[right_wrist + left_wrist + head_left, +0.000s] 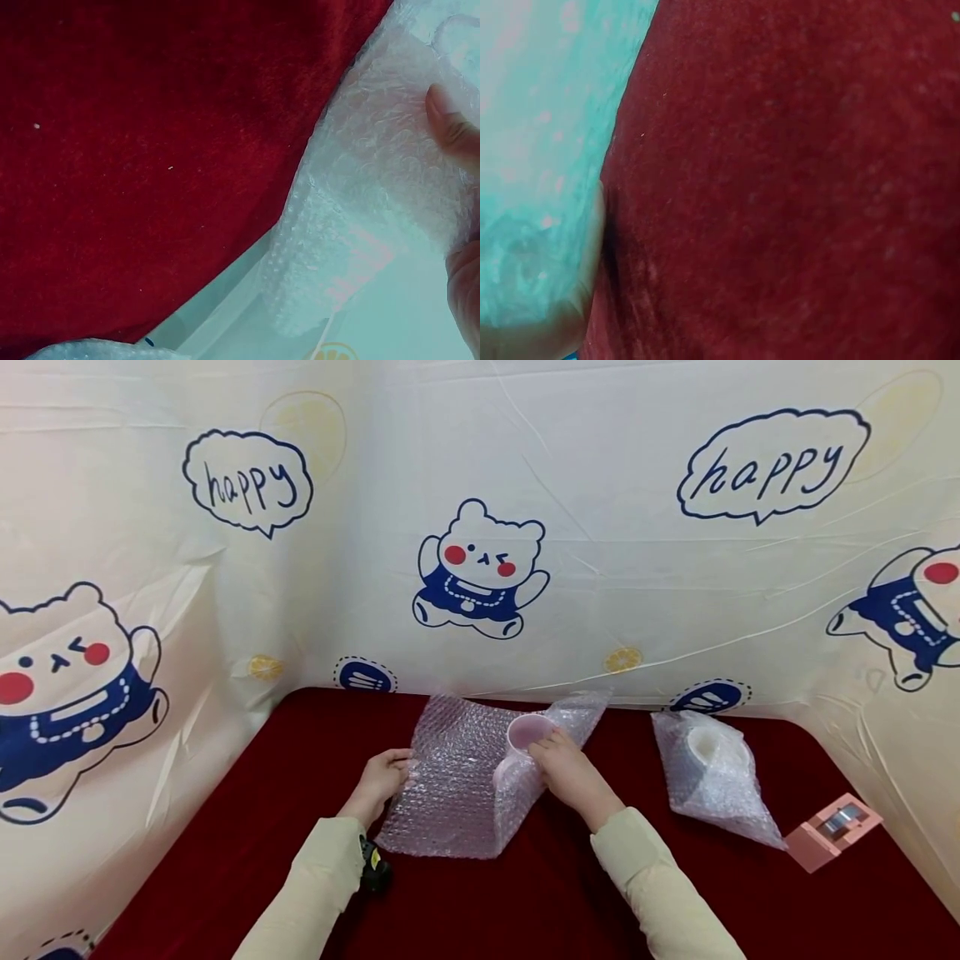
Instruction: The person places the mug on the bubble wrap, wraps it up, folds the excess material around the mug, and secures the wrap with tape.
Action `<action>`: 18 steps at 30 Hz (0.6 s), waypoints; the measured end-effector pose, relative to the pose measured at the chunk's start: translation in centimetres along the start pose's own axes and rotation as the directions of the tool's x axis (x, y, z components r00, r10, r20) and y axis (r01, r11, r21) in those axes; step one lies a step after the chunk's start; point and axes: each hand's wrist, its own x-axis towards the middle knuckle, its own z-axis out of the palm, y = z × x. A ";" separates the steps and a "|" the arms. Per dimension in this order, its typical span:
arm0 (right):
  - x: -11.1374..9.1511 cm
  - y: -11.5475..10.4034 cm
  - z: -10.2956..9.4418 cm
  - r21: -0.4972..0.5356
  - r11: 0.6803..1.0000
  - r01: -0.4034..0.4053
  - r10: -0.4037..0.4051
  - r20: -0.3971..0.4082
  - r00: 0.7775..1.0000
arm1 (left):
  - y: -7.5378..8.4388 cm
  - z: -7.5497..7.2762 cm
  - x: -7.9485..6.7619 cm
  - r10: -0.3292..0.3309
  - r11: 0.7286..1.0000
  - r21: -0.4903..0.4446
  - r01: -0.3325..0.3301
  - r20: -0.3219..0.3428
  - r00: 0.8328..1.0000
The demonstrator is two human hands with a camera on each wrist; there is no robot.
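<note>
A pink mug lies tilted in a sheet of bubble wrap, its open mouth facing up. My right hand grips the mug near its rim, with a folded part of the wrap around its side. In the right wrist view, the thumb of that right hand presses on the wrap. On the sheet's left edge, the fingers of my left hand pinch the plastic. The left wrist view shows the left hand along that same edge; part of the hand is out of frame.
Another cup, wrapped in bubble wrap, lies to the right. Beside it is a pink tape dispenser-like holder with a metallic piece. A dark red cloth covers the table, and a printed curtain hangs close behind and on both sides.
</note>
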 end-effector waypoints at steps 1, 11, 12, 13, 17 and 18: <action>0.0 0.0 0.0 0.002 1.000 0.002 -0.002 -0.002 1.000 | 0.1 -0.1 0.1 -0.004 1.000 0.007 0.004 0.013 1.000; 0.1 0.1 -0.1 0.009 1.000 0.006 -0.006 0.014 1.000 | 1.4 -1.0 0.6 -0.042 0.996 0.088 0.031 0.129 0.991; 0.1 0.1 -0.1 0.009 1.000 0.006 -0.006 0.014 1.000 | 1.6 -0.9 0.5 -0.037 0.995 0.096 0.024 0.134 0.990; 0.1 0.0 -0.1 0.007 1.000 0.007 -0.007 0.014 1.000 | 1.8 -0.9 0.4 -0.029 0.995 0.098 0.016 0.137 0.990; 0.1 0.0 -0.1 0.003 1.000 0.010 -0.010 0.005 1.000 | 2.4 -0.6 0.2 0.009 0.996 0.082 -0.019 0.121 0.993; 0.1 0.0 -0.1 0.006 1.000 0.011 -0.011 0.002 1.000 | 2.5 -0.5 0.2 0.024 0.996 0.080 -0.033 0.111 0.994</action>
